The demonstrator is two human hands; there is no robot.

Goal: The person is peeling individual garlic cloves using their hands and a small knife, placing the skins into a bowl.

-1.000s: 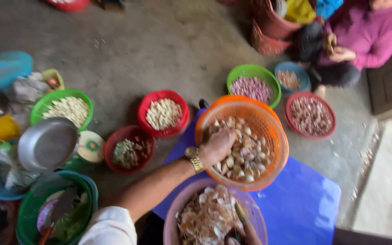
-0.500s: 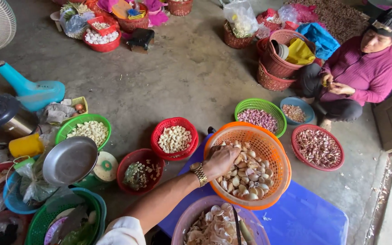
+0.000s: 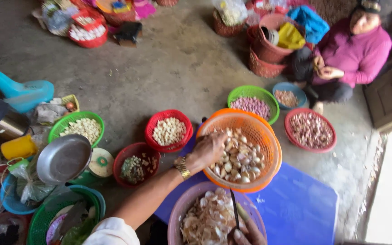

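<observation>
The left hand (image 3: 209, 149) reaches into the orange basket (image 3: 268, 136) in the middle of the frame. Its fingers curl down onto the garlic cloves (image 3: 239, 161) that lie there, but I cannot tell if it has grabbed one. The right hand (image 3: 246, 236) is at the bottom edge, closed around a thin dark knife (image 3: 233, 206) that points up over the pink bowl (image 3: 175, 218). The two hands are apart.

It looks like the work is partly done. The pink bowl holds a heap of dry skins (image 3: 207, 222). The red basket (image 3: 150, 131) to the left, just beside the orange one, holds pale cloves that look peeled. The orange basket is about half full of cloves with skin on, so a lot seems left to do.

A blue mat (image 3: 296, 204) lies under the orange basket and the pink bowl. A dark red bowl (image 3: 123, 156) with scraps sits lower left of the red basket. A green basket (image 3: 64, 124) with more pale cloves is farther left, above a metal pan (image 3: 62, 159). Another person in a purple top (image 3: 355, 50) sits at the upper right, hands close together, near a green basket of purple bulbs (image 3: 250, 105).

Nothing blocks the hands. The baskets stand very close, so a bump could tip one.
</observation>
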